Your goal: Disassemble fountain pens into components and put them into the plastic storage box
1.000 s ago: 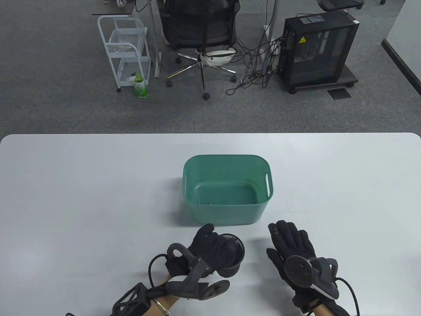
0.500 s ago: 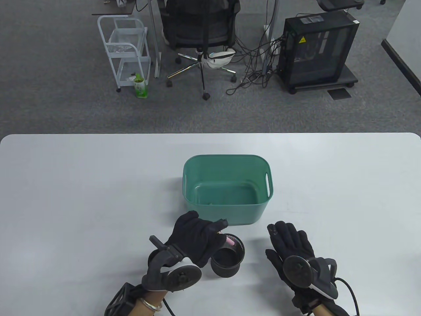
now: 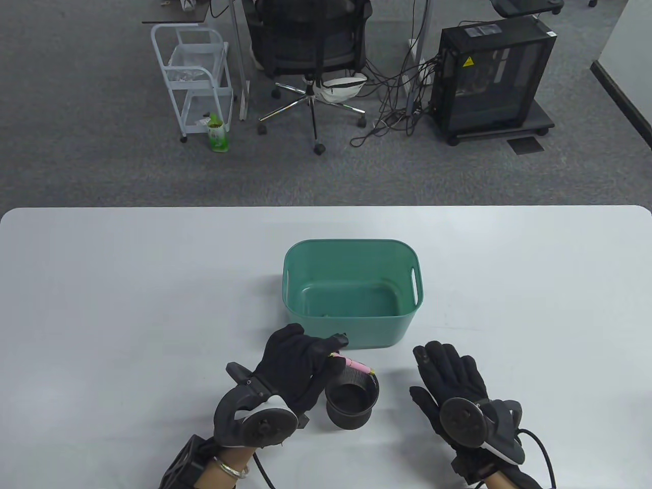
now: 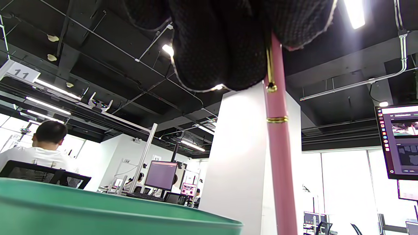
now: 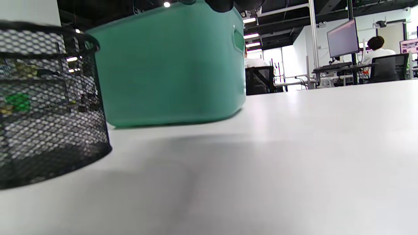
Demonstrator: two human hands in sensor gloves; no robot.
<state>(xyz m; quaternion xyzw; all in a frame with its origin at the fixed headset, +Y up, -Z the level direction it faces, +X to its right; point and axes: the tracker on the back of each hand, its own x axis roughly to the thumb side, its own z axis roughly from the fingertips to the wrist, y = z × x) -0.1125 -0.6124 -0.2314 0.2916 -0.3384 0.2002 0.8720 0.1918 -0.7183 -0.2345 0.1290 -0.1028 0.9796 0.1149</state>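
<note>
From the table view, the left hand pinches a pink pen by one end above the mesh cup, just in front of the green box, while the right hand lies flat and holds nothing on the tabletop. The left wrist view shows the gloved fingers curled round the pen's clip end, its gold-banded barrel hanging beside the box rim. The right wrist view shows cup and box close together.

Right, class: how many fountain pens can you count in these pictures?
1: a pink pen, pinched by the left hand over the black mesh pen holder. More may be hidden inside the holder or the green box.
</note>
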